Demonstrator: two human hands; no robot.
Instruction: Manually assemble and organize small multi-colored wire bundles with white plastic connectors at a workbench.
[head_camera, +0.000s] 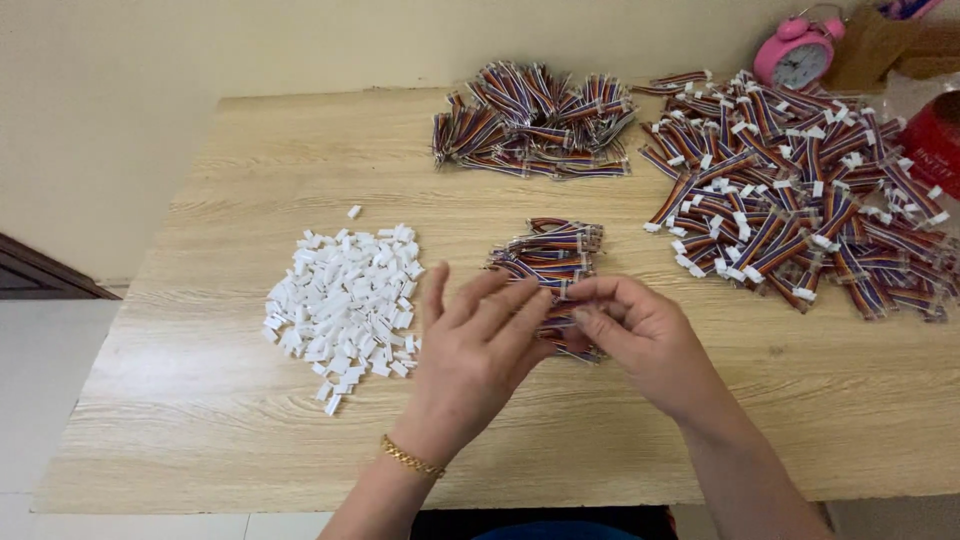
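Pinching wire bundle (548, 262) | right hand (640, 335) fingertips closed | left hand (480, 350) fingers spread open, palm down

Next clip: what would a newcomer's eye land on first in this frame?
Probably the large sprawling heap of multicoloured ribbon-wire leads with white plug ends at the table's right rear, beside a tidier heap of the same striped wires at the back centre. Next, the pile of small white plastic connector housings on the left of the pale wooden table. In front, the left hand and right hand meet over a small wire bundle.
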